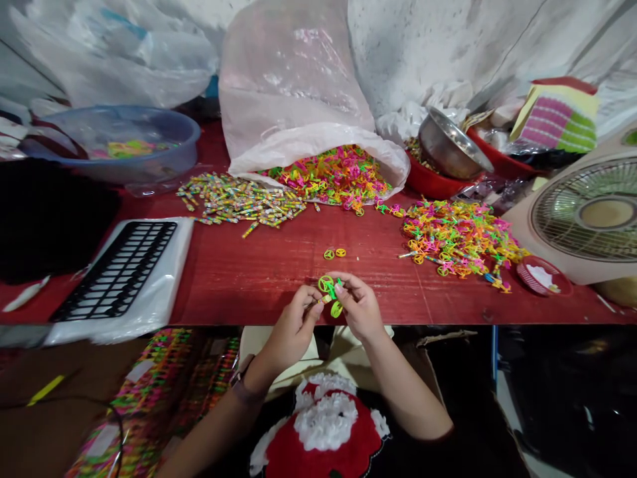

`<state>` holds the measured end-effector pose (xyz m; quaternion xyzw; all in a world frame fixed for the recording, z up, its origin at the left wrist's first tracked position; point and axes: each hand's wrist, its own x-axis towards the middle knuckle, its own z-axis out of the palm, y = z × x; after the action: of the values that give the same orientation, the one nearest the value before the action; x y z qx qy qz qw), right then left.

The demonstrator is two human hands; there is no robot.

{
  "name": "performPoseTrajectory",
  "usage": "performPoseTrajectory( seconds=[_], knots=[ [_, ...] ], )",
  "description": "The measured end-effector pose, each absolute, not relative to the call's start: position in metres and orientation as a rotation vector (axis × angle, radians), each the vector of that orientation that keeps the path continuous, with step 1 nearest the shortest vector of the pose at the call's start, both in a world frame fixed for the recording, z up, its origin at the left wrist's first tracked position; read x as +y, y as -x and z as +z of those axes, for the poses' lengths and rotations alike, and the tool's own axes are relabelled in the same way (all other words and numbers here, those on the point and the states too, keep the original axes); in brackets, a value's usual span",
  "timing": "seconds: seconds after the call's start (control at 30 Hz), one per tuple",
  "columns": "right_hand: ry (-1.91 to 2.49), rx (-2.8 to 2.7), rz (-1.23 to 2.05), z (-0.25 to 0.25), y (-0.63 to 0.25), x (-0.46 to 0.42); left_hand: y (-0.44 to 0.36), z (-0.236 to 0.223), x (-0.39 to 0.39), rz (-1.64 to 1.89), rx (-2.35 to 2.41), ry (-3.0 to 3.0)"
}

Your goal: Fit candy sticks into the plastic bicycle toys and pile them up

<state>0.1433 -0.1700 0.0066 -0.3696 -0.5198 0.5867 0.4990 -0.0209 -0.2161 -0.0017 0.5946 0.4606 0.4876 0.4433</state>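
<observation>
As I watch through the head camera from afar, the left hand [293,325] and the right hand [359,307] work together at the lower middle of the frame, just over the near edge of a red table [249,285]. The left hand is half closed, its thumb and fingertips pinching one end of a green plastic toy [329,293]. The right hand is half closed too, with its thumb and fingers gripping the other end. The toy shows two wheels, one toward each hand, with a short piece between them. Just above the hands, and apart from them, lie two loose wheels [328,254], one green and one yellow. Higher up I count three heaps: striped sticks [239,202] at centre left, bright plastic pieces [328,179] spilling from a white plastic bag [293,86] at top centre, and more bright pieces [462,239] at right. Around them I see one blue basin [119,143] at upper left, one steel bowl [450,146] and two red bowls [428,179] at upper right, one fan [592,212] at far right, one small red basket [542,275] below it, and one black plastic grid [117,269] at left.
</observation>
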Motion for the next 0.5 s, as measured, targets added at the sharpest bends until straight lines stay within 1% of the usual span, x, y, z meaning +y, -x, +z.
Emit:
performPoseTrajectory(
  seconds=[0.17, 0.37, 0.5],
  knots=[
    [0.952, -1.23, 1.375, 0.008, -0.139, -0.173, 0.02, -0.002, -0.216, 1.23, 1.156, -1.472],
    [0.99, -1.189, 1.386, 0.006, -0.131, -0.174, 0.018, -0.005, -0.219, 1.221, 1.283, -1.473],
    [1.038, -1.269, 1.296, 0.004, -0.128, -0.177, 0.016, -0.007, -0.221, 1.244, 1.356, -1.554]
  ],
)
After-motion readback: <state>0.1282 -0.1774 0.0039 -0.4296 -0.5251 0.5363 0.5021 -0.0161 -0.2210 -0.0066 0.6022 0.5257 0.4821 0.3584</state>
